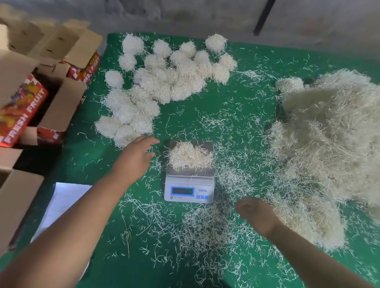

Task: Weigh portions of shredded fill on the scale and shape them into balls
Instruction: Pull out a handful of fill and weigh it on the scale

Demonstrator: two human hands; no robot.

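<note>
A small white digital scale (189, 192) stands in the middle of the green table, and a loose portion of pale shredded fill (190, 156) lies on its steel pan. My left hand (139, 155) hovers just left of the pan, fingers stretched out and holding nothing. My right hand (254, 211) is low to the right of the scale, fingers loosely curled, with nothing visible in it. Several finished fill balls (163, 78) are heaped at the back left. A big pile of loose fill (331, 153) covers the right side.
Open cardboard boxes (54, 109), some printed "FRESH FRUIT", stand off the table's left edge. A white sheet (64, 202) lies at the front left. Stray shreds (205, 228) litter the green tabletop (235, 106). A grey wall runs behind.
</note>
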